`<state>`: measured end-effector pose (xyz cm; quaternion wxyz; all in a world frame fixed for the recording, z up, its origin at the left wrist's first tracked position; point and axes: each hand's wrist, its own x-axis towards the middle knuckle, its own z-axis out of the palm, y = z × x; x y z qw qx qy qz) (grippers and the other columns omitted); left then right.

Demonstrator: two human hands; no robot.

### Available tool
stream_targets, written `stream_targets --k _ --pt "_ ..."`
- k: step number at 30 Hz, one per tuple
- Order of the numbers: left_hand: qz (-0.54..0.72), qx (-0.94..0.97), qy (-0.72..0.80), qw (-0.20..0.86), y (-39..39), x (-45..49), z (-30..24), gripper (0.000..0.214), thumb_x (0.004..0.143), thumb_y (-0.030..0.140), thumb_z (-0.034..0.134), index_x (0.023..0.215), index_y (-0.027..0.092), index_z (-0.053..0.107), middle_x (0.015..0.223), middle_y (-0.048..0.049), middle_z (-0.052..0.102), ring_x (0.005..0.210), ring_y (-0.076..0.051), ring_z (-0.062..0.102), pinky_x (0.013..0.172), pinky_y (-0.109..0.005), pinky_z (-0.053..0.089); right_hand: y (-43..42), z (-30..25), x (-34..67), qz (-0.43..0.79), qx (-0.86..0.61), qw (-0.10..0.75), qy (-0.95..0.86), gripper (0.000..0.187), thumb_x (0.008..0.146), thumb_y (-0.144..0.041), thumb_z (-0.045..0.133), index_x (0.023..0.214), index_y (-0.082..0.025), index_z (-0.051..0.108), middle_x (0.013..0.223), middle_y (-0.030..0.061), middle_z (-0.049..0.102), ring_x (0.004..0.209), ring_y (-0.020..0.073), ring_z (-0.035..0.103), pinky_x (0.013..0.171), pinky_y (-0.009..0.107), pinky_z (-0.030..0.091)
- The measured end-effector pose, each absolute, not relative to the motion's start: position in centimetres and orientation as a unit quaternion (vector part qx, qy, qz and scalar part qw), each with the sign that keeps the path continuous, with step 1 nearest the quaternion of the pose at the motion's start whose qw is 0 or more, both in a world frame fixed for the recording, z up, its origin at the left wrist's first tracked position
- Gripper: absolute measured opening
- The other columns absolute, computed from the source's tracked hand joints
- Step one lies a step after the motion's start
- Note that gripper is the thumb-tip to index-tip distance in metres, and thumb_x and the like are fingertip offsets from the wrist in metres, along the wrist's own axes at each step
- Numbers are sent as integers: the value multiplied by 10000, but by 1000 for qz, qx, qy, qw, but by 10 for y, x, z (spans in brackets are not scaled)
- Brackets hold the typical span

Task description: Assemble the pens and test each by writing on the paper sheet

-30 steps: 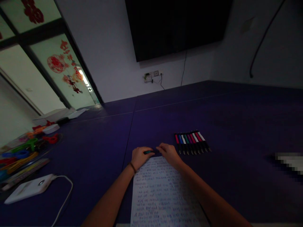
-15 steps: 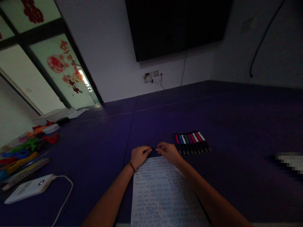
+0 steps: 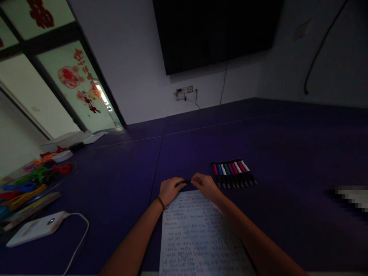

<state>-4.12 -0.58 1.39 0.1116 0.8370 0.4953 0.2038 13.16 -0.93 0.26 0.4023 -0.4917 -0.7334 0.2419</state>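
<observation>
Head view (only one): L hand, at far-left corner of the white handwritten paper sheet, is clamped thumb-to-fingers on a slim dark pen with a greenish section; R hand, by the sheet's far-right corner, has its fingertips pinched together at the pen's right end, tho exact grip & any small part there are too blurry to tell. Pen sits just beyond the sheet's far edge, betw. both hands, long axis approx. L–R, i.e. roughly parallel to that edge; L hand covers more of it, R hand meets only the end. Beyond the sheet's far edge & off to its right: side-by-side row of black-ended pens with pink, blue, white, green & purple barrels, tips twd the near side; R hand is nearer to them, just beside. Well L of sheet: white rectangular device w/ white cable. All on dark purple tabletop.
</observation>
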Motion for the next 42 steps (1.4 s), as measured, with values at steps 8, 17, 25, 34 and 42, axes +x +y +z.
stream_targets --k 8,17,25,34,42 --pt "186 861 462 98 -8 -41 17 355 814 454 335 973 270 594 895 12 633 825 -134 561 685 -211 386 -10 2 131 238 -543 344 -729 381 807 -341 326 482 -184 448 447 -4 480 435 104 433 465 220 282" --pt "174 872 455 50 -8 -45 20 354 824 433 328 939 247 607 818 -2 619 761 -133 544 644 -231 368 -10 6 130 388 -507 371 -674 295 697 -275 465 424 -178 409 381 -51 355 389 73 318 427 220 218" --pt "555 654 504 106 -7 -37 19 546 640 455 602 1124 247 457 1113 -73 459 1067 -224 391 873 -377 298 -19 7 119 658 -427 459 -417 325 636 -421 571 476 -148 494 377 -45 423 334 54 341 371 208 218" --pt "559 249 201 765 -4 -34 22 402 755 519 407 626 145 484 464 60 295 358 -38 277 346 -139 257 -33 10 110 836 -291 321 -337 550 802 -524 332 827 -41 596 837 168 620 798 179 594 840 345 386" --pt "507 197 171 822 -8 -41 28 402 779 408 375 479 140 378 475 42 255 365 -40 215 301 -117 164 -30 8 111 878 -264 285 -279 677 815 -561 168 910 -18 561 947 203 582 871 199 576 917 363 328"
